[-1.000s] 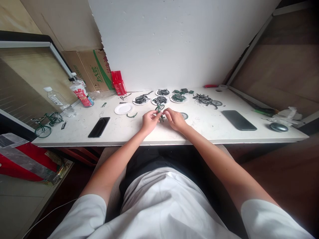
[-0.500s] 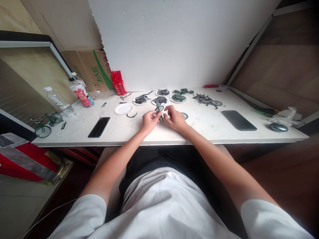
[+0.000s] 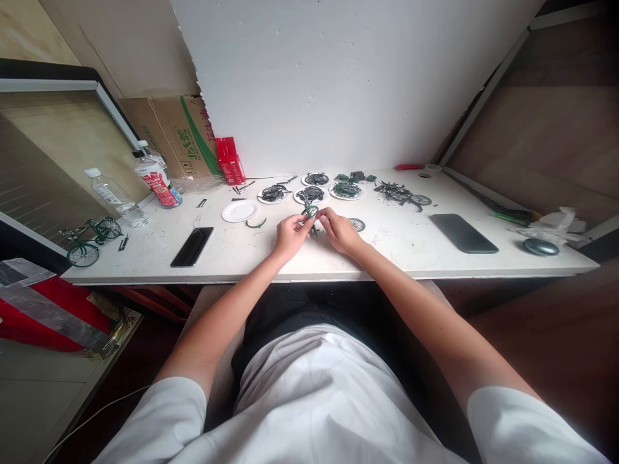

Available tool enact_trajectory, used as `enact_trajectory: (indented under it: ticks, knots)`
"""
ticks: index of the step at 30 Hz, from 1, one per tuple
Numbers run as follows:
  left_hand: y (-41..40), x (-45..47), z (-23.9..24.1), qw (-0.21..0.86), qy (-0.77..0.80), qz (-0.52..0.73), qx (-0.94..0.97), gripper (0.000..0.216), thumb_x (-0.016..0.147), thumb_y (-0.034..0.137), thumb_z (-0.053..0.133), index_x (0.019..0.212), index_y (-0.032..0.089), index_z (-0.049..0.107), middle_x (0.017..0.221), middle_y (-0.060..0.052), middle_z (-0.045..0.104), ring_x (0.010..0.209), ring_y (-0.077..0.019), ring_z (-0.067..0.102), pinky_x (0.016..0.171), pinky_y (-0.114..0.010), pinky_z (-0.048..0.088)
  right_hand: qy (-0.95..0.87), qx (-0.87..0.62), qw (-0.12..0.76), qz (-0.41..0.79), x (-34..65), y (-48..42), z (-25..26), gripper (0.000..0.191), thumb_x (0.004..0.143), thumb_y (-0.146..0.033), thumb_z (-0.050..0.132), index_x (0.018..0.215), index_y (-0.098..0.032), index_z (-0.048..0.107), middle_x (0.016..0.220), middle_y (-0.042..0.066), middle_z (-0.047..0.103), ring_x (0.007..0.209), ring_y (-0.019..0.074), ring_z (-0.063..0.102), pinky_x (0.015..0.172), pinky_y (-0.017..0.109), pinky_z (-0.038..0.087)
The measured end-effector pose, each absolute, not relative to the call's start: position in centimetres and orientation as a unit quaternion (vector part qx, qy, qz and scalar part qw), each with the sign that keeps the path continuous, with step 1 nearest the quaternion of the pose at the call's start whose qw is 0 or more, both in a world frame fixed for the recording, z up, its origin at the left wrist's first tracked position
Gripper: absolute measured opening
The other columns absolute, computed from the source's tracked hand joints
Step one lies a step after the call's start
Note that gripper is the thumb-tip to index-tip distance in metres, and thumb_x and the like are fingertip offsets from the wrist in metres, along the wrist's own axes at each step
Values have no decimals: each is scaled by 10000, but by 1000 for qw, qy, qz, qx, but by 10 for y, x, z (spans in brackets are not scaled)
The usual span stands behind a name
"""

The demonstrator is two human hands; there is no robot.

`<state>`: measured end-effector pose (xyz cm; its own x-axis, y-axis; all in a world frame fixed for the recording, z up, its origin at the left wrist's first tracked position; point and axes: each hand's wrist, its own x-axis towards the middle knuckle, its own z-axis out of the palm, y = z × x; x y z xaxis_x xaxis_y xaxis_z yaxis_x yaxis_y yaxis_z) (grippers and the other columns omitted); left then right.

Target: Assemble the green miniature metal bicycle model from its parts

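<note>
Over the front middle of the table, my left hand [image 3: 293, 233] pinches a small green model bicycle part [image 3: 311, 211] with a wheel on it; the fingers cover much of it. My right hand [image 3: 341, 232] is closed at the right side of that part, its thumb and fingertips pressed together. Whatever those fingertips hold is too small to make out. A loose green spoked wheel [image 3: 358, 224] lies just beyond my right hand. Left of my hands, a curved green strip [image 3: 256, 224] lies by a white paper plate [image 3: 238, 211].
Several plates of dark and green parts [image 3: 345, 191] stand at the back, with a parts pile [image 3: 401, 194] to their right. A finished-looking green model bicycle [image 3: 94, 240], bottles [image 3: 158, 182] and a phone [image 3: 192, 247] are at left. A dark slab [image 3: 463, 233] and mouse [image 3: 541, 247] lie right.
My right hand has moved slightly left and its fingers have closed against the part in my left hand. My left hand has barely moved.
</note>
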<state>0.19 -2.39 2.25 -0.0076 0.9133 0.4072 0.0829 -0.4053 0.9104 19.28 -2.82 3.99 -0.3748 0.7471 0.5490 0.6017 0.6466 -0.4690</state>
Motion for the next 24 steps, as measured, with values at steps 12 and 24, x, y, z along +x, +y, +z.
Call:
enact_trajectory:
  ticks: [12, 24]
  knots:
    - [-23, 2, 21, 366, 399, 572, 617, 507, 828, 639, 816, 940, 147, 764, 708, -57, 749, 581, -159, 687, 567, -260, 496, -831, -390, 391, 72, 194, -23, 36, 519, 1087, -666, 380, 1172, -210, 613, 1042, 117, 740, 749, 259, 646, 659, 352, 426]
    - [-25, 3, 20, 357, 404, 564, 625, 480, 838, 616, 819, 961, 155, 765, 675, -37, 716, 574, -173, 693, 544, -268, 496, -845, -344, 404, 61, 199, -16, 29, 497, 1113, -541, 243, 1295, -215, 571, 1209, 150, 647, 912, 300, 628, 789, 438, 506]
